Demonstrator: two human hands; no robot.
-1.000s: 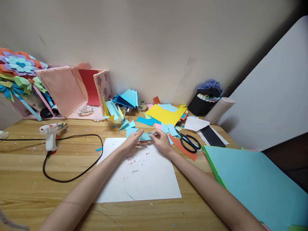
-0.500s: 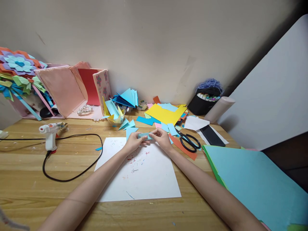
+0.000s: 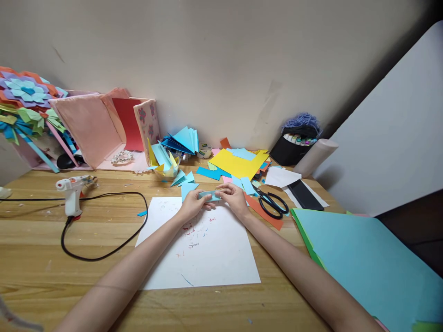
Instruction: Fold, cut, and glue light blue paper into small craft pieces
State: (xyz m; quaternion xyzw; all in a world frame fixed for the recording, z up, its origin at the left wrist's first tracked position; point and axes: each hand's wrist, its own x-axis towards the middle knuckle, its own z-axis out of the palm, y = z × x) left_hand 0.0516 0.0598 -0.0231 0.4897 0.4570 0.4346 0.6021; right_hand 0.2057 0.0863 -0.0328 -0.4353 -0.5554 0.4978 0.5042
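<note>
Between my two hands is a small folded piece of light blue paper [image 3: 209, 196], held above the far edge of a white sheet [image 3: 204, 258] with coloured marks. My left hand [image 3: 192, 204] is closed on its left end, thumb on top. The fingers of my right hand [image 3: 234, 198] pinch its right end. Just beyond my left hand lies a light blue paper piece [image 3: 188, 189]. Black-handled scissors [image 3: 273, 204] rest to the right of my right hand, partly over an orange paper strip [image 3: 265, 214].
A white glue gun [image 3: 72, 196] with a looping black cord stands at left. Paper scraps, including a yellow sheet [image 3: 235, 163], lie along the back. A pink fabric box [image 3: 90, 129], a black marker holder [image 3: 292, 147] and large blue paper sheets [image 3: 374, 258] surround the work area.
My right hand's fingers have shifted and lifted slightly at the right end of the folded paper. My left hand keeps its hold in nearly the same place.
</note>
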